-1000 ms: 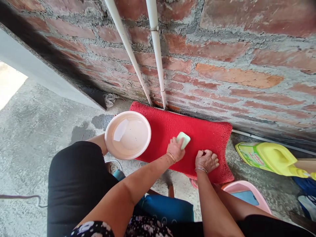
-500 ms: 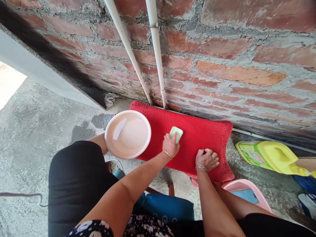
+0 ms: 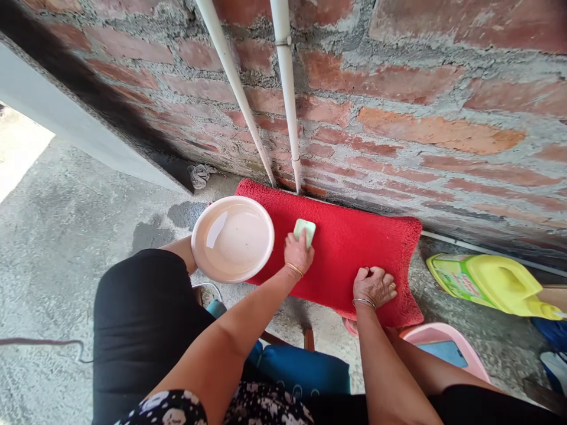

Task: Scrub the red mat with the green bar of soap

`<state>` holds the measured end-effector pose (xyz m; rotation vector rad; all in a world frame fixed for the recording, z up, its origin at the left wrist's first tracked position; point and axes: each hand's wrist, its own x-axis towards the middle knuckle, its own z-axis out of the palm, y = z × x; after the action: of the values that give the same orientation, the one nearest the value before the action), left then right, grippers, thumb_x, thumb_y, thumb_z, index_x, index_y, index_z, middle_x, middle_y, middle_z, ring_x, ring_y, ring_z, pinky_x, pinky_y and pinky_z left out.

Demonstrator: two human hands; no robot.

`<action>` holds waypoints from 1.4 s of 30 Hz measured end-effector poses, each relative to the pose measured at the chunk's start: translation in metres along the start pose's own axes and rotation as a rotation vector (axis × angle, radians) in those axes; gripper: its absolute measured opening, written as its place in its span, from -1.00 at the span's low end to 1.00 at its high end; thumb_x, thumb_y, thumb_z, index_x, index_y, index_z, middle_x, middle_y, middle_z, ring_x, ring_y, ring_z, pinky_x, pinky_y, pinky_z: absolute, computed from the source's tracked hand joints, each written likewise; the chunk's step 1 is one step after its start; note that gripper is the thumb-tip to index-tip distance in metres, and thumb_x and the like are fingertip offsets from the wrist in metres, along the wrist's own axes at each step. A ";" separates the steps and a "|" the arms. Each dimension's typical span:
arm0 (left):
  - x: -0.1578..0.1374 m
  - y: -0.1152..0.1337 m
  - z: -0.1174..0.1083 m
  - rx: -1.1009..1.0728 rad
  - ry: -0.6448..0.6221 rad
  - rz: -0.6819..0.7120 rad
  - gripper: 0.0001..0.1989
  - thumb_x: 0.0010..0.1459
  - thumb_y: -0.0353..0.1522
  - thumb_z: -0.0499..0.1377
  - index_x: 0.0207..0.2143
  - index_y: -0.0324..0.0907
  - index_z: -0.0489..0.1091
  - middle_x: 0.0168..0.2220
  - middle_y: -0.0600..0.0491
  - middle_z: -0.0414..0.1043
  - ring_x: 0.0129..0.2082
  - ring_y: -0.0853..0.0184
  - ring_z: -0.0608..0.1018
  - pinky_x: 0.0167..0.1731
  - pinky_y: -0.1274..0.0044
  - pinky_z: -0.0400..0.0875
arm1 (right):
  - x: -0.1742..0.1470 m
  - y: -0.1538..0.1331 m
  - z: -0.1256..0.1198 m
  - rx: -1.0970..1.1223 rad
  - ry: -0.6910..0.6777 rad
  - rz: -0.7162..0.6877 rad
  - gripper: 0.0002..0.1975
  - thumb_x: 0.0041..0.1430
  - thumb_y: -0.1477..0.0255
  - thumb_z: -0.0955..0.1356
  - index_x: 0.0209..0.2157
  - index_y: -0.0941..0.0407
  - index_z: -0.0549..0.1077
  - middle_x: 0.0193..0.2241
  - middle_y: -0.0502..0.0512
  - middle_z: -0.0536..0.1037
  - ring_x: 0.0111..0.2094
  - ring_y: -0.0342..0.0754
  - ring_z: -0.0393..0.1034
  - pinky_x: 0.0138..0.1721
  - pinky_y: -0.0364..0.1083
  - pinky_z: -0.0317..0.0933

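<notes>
Across the floor in front of me lies a thick red mat point(image 3: 336, 254) with a fluffy edge. My left hand point(image 3: 299, 254) grips a pale green rounded block point(image 3: 305, 229) against the mat's surface, left of its middle. The underside of the block is hidden, so whether it is a brush or a bar of soap I cannot tell. Near the mat's right end, my right hand point(image 3: 374, 286) presses down with its fingers curled into the red pile. A pale pink basin point(image 3: 208, 268) holding water stands at the mat's left end, beside my left knee.
A brick wall point(image 3: 398, 77) with two white pipes point(image 3: 290, 106) rises behind the mat. To the right are a yellow detergent jug point(image 3: 500, 280) and a pink tub point(image 3: 476, 363) holding a flat blue-grey object. A grey rag point(image 3: 200, 175) lies by the wall.
My left hand has slid the pale green block left and slightly away from me over the mat. My right hand stays at its spot. The view has shifted a little.
</notes>
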<state>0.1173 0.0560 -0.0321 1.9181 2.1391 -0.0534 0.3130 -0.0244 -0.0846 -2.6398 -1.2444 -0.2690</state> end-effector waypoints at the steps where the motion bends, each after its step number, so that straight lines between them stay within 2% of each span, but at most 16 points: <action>1: -0.014 0.009 0.007 0.003 -0.037 0.084 -0.34 0.06 -0.19 0.09 0.22 -0.03 0.05 -0.12 -0.11 0.19 -0.15 0.16 0.32 -0.20 0.37 0.28 | 0.000 0.000 0.001 -0.001 0.006 -0.003 -0.77 0.05 0.26 0.26 -0.37 0.11 0.43 -0.37 0.16 0.33 -0.33 0.07 0.19 -0.35 -0.02 -0.06; 4: -0.050 0.026 0.021 -0.014 -0.152 0.364 -0.34 0.02 -0.17 0.12 0.20 0.03 0.07 -0.10 -0.09 0.19 -0.14 0.17 0.32 -0.19 0.36 0.28 | 0.000 0.001 0.002 0.001 0.020 -0.004 -0.77 0.04 0.27 0.26 -0.38 0.11 0.43 -0.38 0.16 0.35 -0.33 0.08 0.20 -0.35 -0.02 -0.05; 6: -0.058 0.023 0.020 -0.047 -0.164 0.461 -0.35 0.02 -0.15 0.11 0.19 0.07 0.08 -0.08 -0.07 0.19 -0.13 0.19 0.31 -0.17 0.36 0.28 | 0.000 0.001 0.002 0.000 0.025 -0.003 -0.77 0.04 0.26 0.26 -0.38 0.11 0.43 -0.38 0.15 0.35 -0.33 0.08 0.21 -0.35 -0.02 -0.05; 8: -0.050 0.006 0.012 -0.063 -0.120 0.401 -0.36 0.05 -0.15 0.10 0.20 0.04 0.08 -0.10 -0.06 0.20 -0.14 0.20 0.31 -0.16 0.36 0.29 | 0.000 0.001 0.002 -0.005 0.023 -0.004 -0.77 0.06 0.25 0.25 -0.38 0.10 0.43 -0.37 0.15 0.36 -0.32 0.08 0.21 -0.35 -0.02 -0.06; 12: -0.016 -0.034 -0.006 -0.077 -0.011 0.047 -0.39 0.10 -0.19 0.06 0.21 -0.09 0.07 -0.08 -0.11 0.19 -0.16 0.21 0.35 -0.17 0.38 0.32 | 0.000 0.001 0.001 0.003 0.011 0.004 -0.76 0.06 0.24 0.25 -0.37 0.11 0.43 -0.36 0.15 0.37 -0.31 0.08 0.22 -0.35 -0.03 -0.06; 15: -0.019 -0.039 -0.003 -0.041 0.014 -0.046 -0.36 0.10 -0.20 0.07 0.22 -0.14 0.06 -0.08 -0.12 0.19 -0.13 0.18 0.34 -0.14 0.34 0.31 | 0.000 0.001 0.001 0.005 0.005 0.006 -0.75 0.07 0.25 0.24 -0.37 0.12 0.43 -0.36 0.17 0.37 -0.31 0.09 0.22 -0.35 -0.02 -0.07; 17: -0.039 -0.029 0.007 -0.019 -0.030 0.039 -0.36 0.10 -0.20 0.06 0.23 -0.10 0.04 -0.11 -0.12 0.20 -0.13 0.17 0.33 -0.18 0.36 0.32 | 0.000 0.001 0.001 0.007 0.006 0.003 -0.75 0.07 0.25 0.24 -0.37 0.12 0.43 -0.36 0.17 0.37 -0.31 0.09 0.22 -0.36 -0.02 -0.08; 20: -0.073 -0.009 0.020 -0.030 -0.169 0.312 -0.34 0.05 -0.19 0.10 0.22 0.01 0.04 -0.09 -0.08 0.20 -0.11 0.18 0.31 -0.15 0.34 0.29 | 0.000 0.001 0.002 0.016 0.015 0.003 -0.77 0.05 0.26 0.26 -0.38 0.12 0.43 -0.37 0.17 0.37 -0.32 0.09 0.22 -0.36 -0.02 -0.08; 22: -0.079 -0.003 0.020 -0.062 -0.219 0.403 -0.34 0.03 -0.16 0.12 0.21 0.05 0.07 -0.07 -0.06 0.19 -0.10 0.18 0.30 -0.14 0.34 0.28 | 0.000 0.001 0.002 0.014 0.017 0.001 -0.77 0.04 0.26 0.26 -0.38 0.11 0.43 -0.37 0.17 0.36 -0.32 0.09 0.22 -0.36 -0.02 -0.08; 24: -0.067 -0.006 0.013 -0.088 -0.195 0.360 -0.38 0.06 -0.16 0.09 0.20 0.03 0.09 -0.07 -0.06 0.19 -0.10 0.18 0.30 -0.14 0.36 0.28 | 0.000 0.000 0.002 0.011 0.014 0.000 -0.78 0.04 0.26 0.26 -0.38 0.11 0.43 -0.37 0.16 0.36 -0.32 0.08 0.21 -0.35 -0.02 -0.08; 28: -0.012 -0.025 -0.007 -0.098 -0.040 0.067 -0.38 0.10 -0.17 0.05 0.21 -0.08 0.07 -0.09 -0.11 0.17 -0.12 0.18 0.32 -0.14 0.38 0.28 | 0.000 0.000 0.000 0.000 0.004 0.004 -0.77 0.04 0.26 0.26 -0.38 0.11 0.43 -0.37 0.16 0.35 -0.32 0.08 0.20 -0.35 -0.02 -0.06; 31: 0.005 -0.028 -0.010 -0.065 -0.013 -0.035 -0.38 0.10 -0.20 0.06 0.21 -0.12 0.07 -0.11 -0.11 0.18 -0.14 0.17 0.33 -0.13 0.36 0.27 | 0.001 0.000 0.000 -0.001 0.009 0.001 -0.78 0.04 0.26 0.26 -0.38 0.11 0.42 -0.38 0.15 0.35 -0.33 0.08 0.20 -0.35 -0.02 -0.06; 33: -0.005 -0.023 -0.004 -0.032 -0.041 0.016 -0.37 0.10 -0.20 0.06 0.22 -0.11 0.04 -0.10 -0.11 0.19 -0.12 0.17 0.32 -0.13 0.35 0.27 | 0.001 0.001 0.001 0.005 0.012 0.001 -0.77 0.04 0.26 0.26 -0.38 0.11 0.42 -0.38 0.15 0.35 -0.33 0.07 0.20 -0.35 -0.03 -0.06; 38: -0.051 -0.007 0.010 -0.055 -0.234 0.404 -0.35 0.05 -0.18 0.09 0.21 0.01 0.05 -0.04 -0.10 0.17 -0.09 0.17 0.30 -0.13 0.34 0.27 | 0.000 0.000 -0.001 0.028 -0.014 0.017 -0.79 0.05 0.27 0.27 -0.38 0.11 0.43 -0.37 0.15 0.33 -0.33 0.06 0.19 -0.35 -0.02 -0.07; 40: -0.051 -0.009 0.005 -0.096 -0.262 0.441 -0.36 0.04 -0.16 0.10 0.20 0.02 0.09 -0.03 -0.08 0.17 -0.08 0.18 0.30 -0.12 0.36 0.27 | 0.004 -0.006 -0.005 0.050 -0.018 0.023 -0.80 0.05 0.28 0.28 -0.37 0.11 0.43 -0.36 0.14 0.33 -0.32 0.06 0.19 -0.35 -0.03 -0.07; 42: -0.035 -0.014 -0.005 -0.124 -0.217 0.353 -0.38 0.06 -0.15 0.09 0.19 -0.01 0.11 -0.06 -0.08 0.17 -0.09 0.19 0.30 -0.12 0.39 0.27 | 0.013 -0.014 -0.010 0.086 -0.011 -0.005 -0.79 0.05 0.28 0.29 -0.33 0.10 0.43 -0.33 0.14 0.33 -0.28 0.06 0.20 -0.33 -0.03 -0.07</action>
<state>0.1062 0.0209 -0.0216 2.0789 1.6073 -0.0547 0.3091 -0.0089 -0.0702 -2.5692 -1.2370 -0.1974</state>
